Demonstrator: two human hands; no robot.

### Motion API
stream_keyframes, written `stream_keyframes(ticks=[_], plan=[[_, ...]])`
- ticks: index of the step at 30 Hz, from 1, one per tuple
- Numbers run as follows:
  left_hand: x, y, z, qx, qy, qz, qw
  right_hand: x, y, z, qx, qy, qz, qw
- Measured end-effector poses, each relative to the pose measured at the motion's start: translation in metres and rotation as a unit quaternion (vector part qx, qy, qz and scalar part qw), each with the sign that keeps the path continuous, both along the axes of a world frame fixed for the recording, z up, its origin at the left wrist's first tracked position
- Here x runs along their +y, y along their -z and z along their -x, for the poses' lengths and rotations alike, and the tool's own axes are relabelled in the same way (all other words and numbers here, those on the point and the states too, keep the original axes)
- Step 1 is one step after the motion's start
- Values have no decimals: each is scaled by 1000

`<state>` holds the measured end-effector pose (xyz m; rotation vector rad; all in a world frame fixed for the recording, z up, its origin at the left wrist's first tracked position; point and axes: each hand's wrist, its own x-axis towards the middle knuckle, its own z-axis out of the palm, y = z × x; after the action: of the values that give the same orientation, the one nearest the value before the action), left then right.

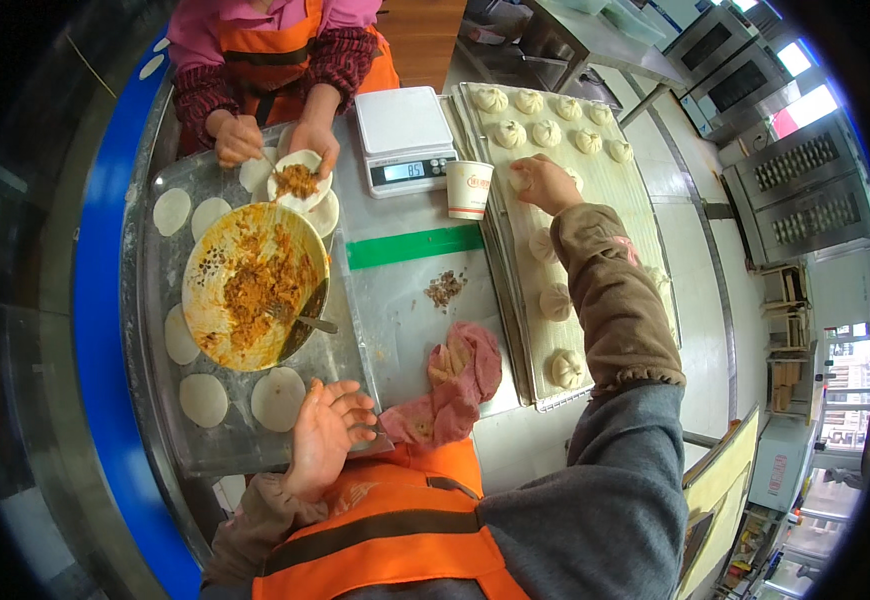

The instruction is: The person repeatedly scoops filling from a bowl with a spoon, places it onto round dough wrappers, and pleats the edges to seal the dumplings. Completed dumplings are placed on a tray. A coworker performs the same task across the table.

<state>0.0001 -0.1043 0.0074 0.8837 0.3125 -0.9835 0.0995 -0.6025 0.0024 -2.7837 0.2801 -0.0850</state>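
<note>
My right hand (551, 184) is stretched out over a lined tray (615, 180), its fingertips around a pleated dough bun (518, 178) that they partly cover. Rows of similar buns, such as one at the near end (568, 368), sit on the same tray. My left hand (330, 435) is empty, palm up with fingers apart, close to a round dough wrapper (278, 399) at the near edge of the transparent sheet. Beyond it stands a large bowl (205, 322) of orange-brown filling (255, 296), with a metal utensil (317, 324) leaning inside.
Across the table, a co-worker's hand (313, 142) holds a wrapper with filling (296, 182). A digital scale (403, 124) and a paper cup (469, 191) stand beside the tray. Nearer lie brown crumbs (445, 289) and a pink cloth (465, 375).
</note>
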Motion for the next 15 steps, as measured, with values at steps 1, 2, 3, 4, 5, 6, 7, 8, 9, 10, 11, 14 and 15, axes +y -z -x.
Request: stream_keyframes(ticks=[1, 2, 3, 4, 5, 6, 7, 8, 9, 10, 11, 14, 15], plan=[[0, 1, -1, 3, 3, 5, 1000, -1, 1, 3, -43, 15, -19, 999], [1, 3, -1, 5, 6, 8, 1000, -1, 3, 5, -80, 22, -37, 996], [2, 4, -2, 15, 3, -5, 1000, -2, 4, 7, -115, 19, -53, 992], [3, 5, -3, 8, 3, 17, 1000, -3, 6, 8, -136, 69, -8, 988], [6, 6, -3, 10, -5, 19, 1000, -5, 8, 10, -136, 119, 19, 983], [12, 7, -2, 17, -17, 9, 1000, -9, 8, 10, -106, 160, 0, 981], [19, 7, -1, -1, -19, 10, 1000, -9, 11, 10, -103, 193, -63, 974], [27, 8, 0, -18, -23, 1, 1000, -12, 12, 9, -86, 176, -120, 973], [37, 8, 1, -43, -30, 8, 999, -14, 15, 7, -89, 175, -104, 975], [49, 9, 3, -70, -48, 1, 996, -15, 17, 3, -86, 193, -81, 974], [61, 11, 3, -100, -66, -51, 992, -16, 19, 2, -90, 175, -89, 976], [93, 24, -6, -179, -148, -204, 951, -14, 14, -6, -44, 176, -61, 981], [100, 30, -13, -283, -115, -284, 909, -11, 9, -9, -31, 185, -37, 982]])
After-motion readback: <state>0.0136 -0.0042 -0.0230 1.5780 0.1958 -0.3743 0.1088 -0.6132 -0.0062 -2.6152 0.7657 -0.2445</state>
